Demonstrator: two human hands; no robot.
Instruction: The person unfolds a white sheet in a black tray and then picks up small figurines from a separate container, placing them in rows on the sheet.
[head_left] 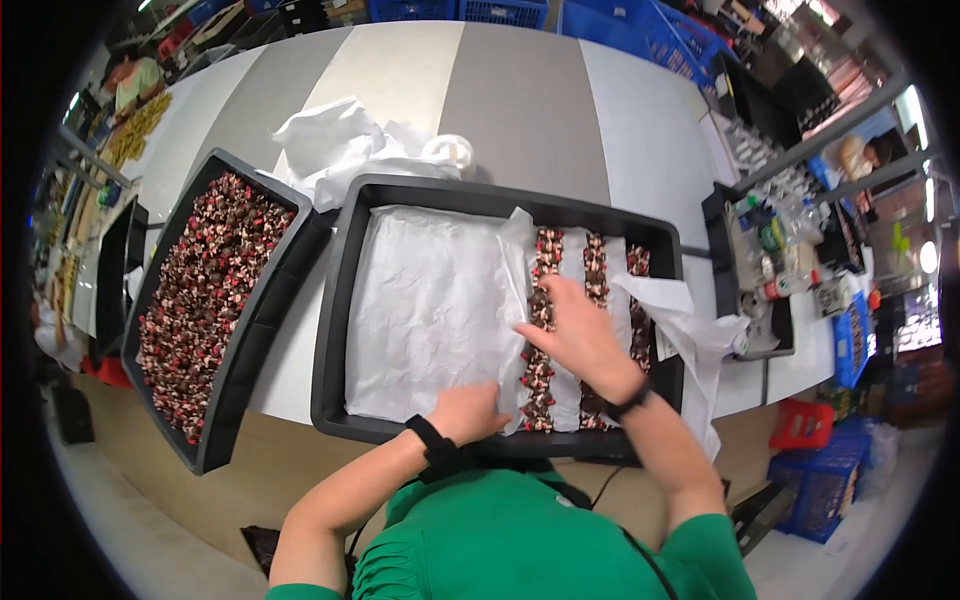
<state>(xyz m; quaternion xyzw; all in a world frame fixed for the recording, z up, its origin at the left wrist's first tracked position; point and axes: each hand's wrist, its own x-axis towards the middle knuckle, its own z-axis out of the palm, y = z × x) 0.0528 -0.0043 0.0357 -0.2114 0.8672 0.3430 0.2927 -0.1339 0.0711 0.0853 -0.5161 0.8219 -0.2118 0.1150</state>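
A black tray (331, 300) lined with white paper (430, 310) lies in front of me. Dark brown, red and cream chunky clusters form narrow rows, with strips of paper between them. Over the leftmost row of clusters (538, 385) reaches my right hand (580, 340), thumb and forefinger spread apart and touching its left side. My left hand (468, 412) is at the tray's near edge, its fingers bent against the paper beside that row's lower end; they seem to pinch the paper, though the fingertips are partly hidden.
Left of the tray, a second black tray (270, 290) is filled with loose clusters (205, 300). Crumpled white paper (360, 150) and a white roll (450, 152) lie behind. Loose paper (690, 325) hangs over the right rim. A bin with bottles (770, 235) stands at far right.
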